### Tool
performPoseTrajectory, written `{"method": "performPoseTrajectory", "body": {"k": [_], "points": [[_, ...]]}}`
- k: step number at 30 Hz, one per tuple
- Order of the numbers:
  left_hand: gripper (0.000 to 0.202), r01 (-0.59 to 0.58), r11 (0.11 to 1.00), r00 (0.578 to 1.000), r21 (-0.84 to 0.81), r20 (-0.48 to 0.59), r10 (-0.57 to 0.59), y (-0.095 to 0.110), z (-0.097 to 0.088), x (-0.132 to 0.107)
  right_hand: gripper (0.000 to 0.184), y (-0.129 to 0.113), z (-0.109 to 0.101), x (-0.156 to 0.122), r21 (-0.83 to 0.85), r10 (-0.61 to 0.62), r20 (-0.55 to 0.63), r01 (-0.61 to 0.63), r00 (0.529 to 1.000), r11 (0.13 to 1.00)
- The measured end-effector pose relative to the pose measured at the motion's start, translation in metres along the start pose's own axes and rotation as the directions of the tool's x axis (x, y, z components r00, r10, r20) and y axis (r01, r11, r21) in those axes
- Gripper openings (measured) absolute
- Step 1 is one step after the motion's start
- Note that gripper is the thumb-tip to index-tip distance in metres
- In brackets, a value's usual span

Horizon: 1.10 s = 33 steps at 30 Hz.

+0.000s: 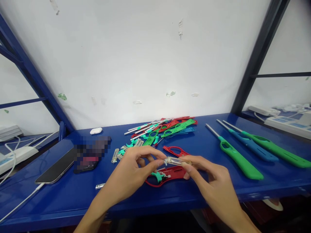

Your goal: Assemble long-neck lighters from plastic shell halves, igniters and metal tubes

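My right hand pinches a clear lighter fuel tank by its right end, holding it roughly level. At the tank's left end, the thumb and forefinger of my left hand close on the pale valve tip. Just beneath lies a red lighter shell half, open side up, with a teal trigger and thin white wire in it. The fingers of my right hand touch its right end. Behind the tank rests another red shell half, partly covered by my right hand.
Toward the wall are piled red and green shell halves with metal tubes. Several clear tanks lie left of them. Whole lighters, including a green one, are at the right. Phones and a white earbud case occupy the left.
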<state>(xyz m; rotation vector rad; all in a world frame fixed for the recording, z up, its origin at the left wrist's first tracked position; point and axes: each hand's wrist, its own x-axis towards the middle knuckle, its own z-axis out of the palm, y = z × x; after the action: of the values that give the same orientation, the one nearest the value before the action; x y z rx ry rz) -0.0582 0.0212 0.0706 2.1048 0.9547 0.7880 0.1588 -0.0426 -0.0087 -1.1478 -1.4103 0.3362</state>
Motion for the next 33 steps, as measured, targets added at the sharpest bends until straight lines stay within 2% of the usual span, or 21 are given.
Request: {"method": "performPoseTrajectory", "body": {"k": [24,29,33], "points": [[0.015,-0.052,0.994,0.997,-0.101,-0.054,0.046,-0.003,0.008,0.001,0.013,-0.001,0.000,0.000,-0.025,-0.028,-0.009,0.028,1.000,0.999],[0.014,-0.037,0.983,0.997,-0.182,-0.077,0.024,-0.005,0.012,0.001,0.013,0.000,0.001,0.000,-0.044,-0.053,0.021,0.054,0.998,0.998],[0.016,-0.018,0.967,0.998,-0.254,-0.057,0.004,-0.006,0.014,0.002,0.013,0.001,0.002,-0.002,-0.110,-0.076,0.045,0.081,0.996,0.991]]}}
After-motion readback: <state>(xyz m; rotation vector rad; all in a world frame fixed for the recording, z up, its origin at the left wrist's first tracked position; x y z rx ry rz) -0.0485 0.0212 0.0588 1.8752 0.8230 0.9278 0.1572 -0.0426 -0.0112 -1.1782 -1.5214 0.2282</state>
